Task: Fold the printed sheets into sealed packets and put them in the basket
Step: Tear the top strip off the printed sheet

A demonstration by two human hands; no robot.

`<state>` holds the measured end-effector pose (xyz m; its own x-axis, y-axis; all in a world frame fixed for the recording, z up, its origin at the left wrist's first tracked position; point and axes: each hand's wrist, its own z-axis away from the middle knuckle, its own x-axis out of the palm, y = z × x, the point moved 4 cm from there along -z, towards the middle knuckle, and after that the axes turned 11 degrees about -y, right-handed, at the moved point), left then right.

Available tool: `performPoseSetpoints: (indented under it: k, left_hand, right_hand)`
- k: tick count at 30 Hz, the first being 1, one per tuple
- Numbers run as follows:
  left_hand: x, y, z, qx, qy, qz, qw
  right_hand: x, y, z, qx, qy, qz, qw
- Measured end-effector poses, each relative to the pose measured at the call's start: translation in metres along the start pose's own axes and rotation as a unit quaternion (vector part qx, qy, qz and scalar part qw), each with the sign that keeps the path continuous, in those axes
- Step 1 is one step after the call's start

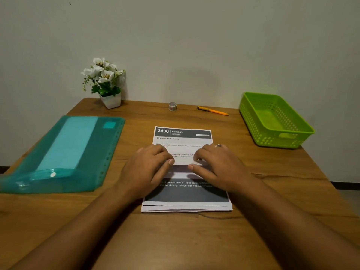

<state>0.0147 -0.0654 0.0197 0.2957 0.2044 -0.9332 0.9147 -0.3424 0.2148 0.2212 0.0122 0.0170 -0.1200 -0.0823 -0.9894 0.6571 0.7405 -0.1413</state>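
**Two hands fold the top sheet**

Both hands work at the middle of the table. The left hand and the right hand, which wears one ring, each pinch the turned-up near edge of the top sheet, fingers curled over it and thumbs beneath. That sheet lies on one stack of several more; their number cannot be told.

One green basket stands at the far right, with no packet in it. There are also one tape, one pen, one plant and one teal folder at the left. The table is wooden and stands against a plain pale wall.
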Motion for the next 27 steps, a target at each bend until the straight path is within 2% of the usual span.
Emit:
performPoseSetpoints:
  k: [7,15,22,27]
  left_hand:
    - [0.019,0.000,0.003,-0.021,-0.042,0.020,0.999]
    - [0.052,0.002,0.001,-0.066,-0.208,-0.024,0.976]
    - [0.046,-0.011,0.009,-0.109,-0.255,-0.063,0.959]
    - [0.044,-0.007,0.008,-0.147,-0.255,-0.076,0.953]
  right_hand:
    - [0.023,-0.013,0.009,0.028,-0.003,-0.018,0.999]
    - [0.046,-0.045,-0.007,0.043,0.004,-0.075,0.996]
    - [0.042,-0.016,0.013,0.072,-0.013,-0.043,0.996]
    - [0.039,0.002,0.026,0.116,-0.019,-0.033,0.993]
